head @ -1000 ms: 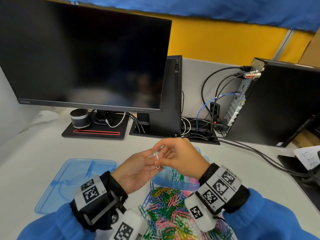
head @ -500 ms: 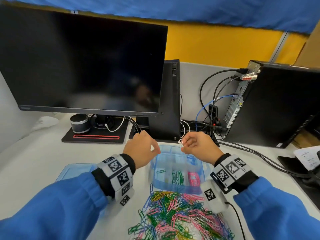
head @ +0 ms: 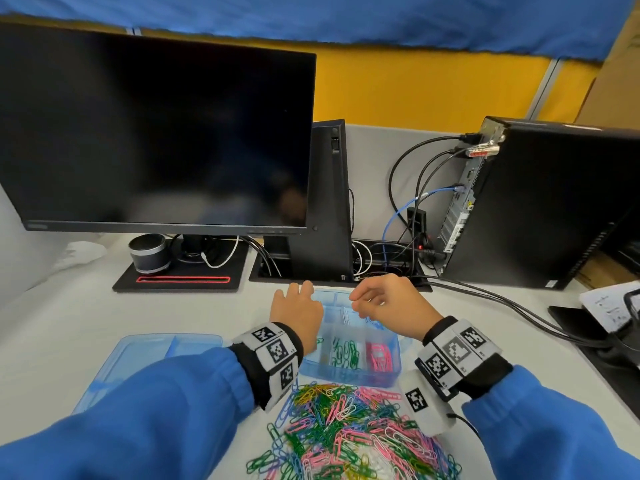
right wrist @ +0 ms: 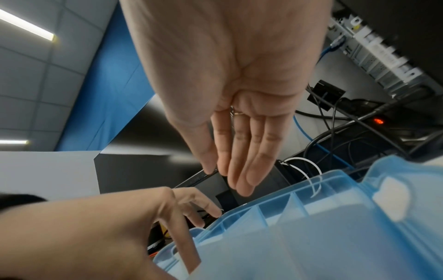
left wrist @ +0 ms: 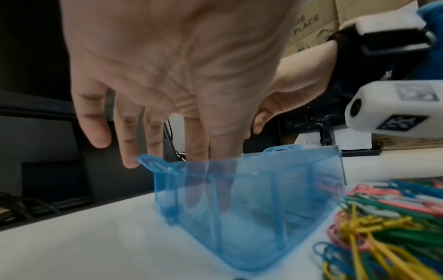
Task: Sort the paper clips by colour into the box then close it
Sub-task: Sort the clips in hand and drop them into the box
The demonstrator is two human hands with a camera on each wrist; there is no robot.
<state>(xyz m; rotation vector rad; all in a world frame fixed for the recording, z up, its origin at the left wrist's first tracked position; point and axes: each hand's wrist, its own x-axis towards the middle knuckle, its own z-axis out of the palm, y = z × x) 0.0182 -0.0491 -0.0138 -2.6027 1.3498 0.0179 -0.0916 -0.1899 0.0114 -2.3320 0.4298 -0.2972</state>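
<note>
Head view, step: sorting is mid-way; the translucent blue box [head: 349,355] sits on the white desk [head: 69,327] between the wrists, its lid [head: 145,362] lying off to the left, so closing is not yet due
Head view, left hand: the left hand [head: 298,315] lies over the box's left edge, fingers relaxed and spread, holding nothing I can see
Head view, right hand: the right hand [head: 388,301] hovers above the far compartments, fingers loosely bent, nothing visible between them
Head view, clips: green clips [head: 344,353] and pink clips [head: 379,355] lie in separate near compartments; white ones [head: 344,317] farther back; the mixed pile [head: 349,434] lies just in front of the box
Left wrist view, materials: thin-walled moulded plastic with upright dividers and a rounded latch tab [left wrist: 155,164]; the fingers [left wrist: 129,144] reach down behind the wall
Left wrist view, pile: glossy coated wire loops, yellow, green, pink, blue, tangled together
Right wrist view, grip: palm open, fingers [right wrist: 239,163] straight and together, nothing held
Right wrist view, box: ribbed compartment walls, smooth and pale blue
Next move, judgement: probably reach back to the pile and pinch out a single colour; the interlocked loops will need teasing apart
</note>
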